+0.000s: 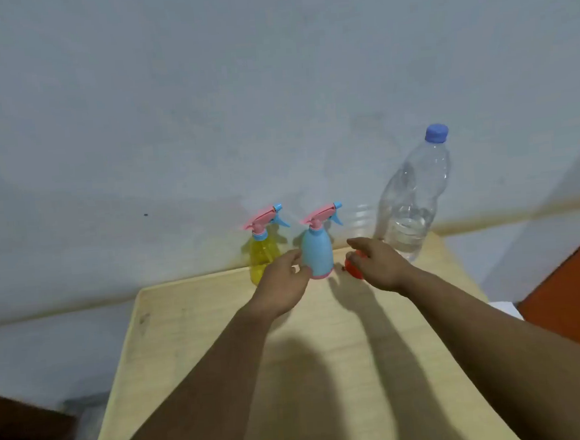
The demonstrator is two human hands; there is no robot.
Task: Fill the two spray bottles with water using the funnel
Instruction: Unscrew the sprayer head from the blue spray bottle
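Both hands on pale wooden table (193,329) against grey wall (204,88): left (281,282) relaxed beside blue spray bottle (316,252), right (379,265) gripping red funnel (354,270).

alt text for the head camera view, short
A person's left hand touches a blue spray bottle while the right hand covers a red funnel on a wooden table. A yellow spray bottle and capped water bottle stand behind.
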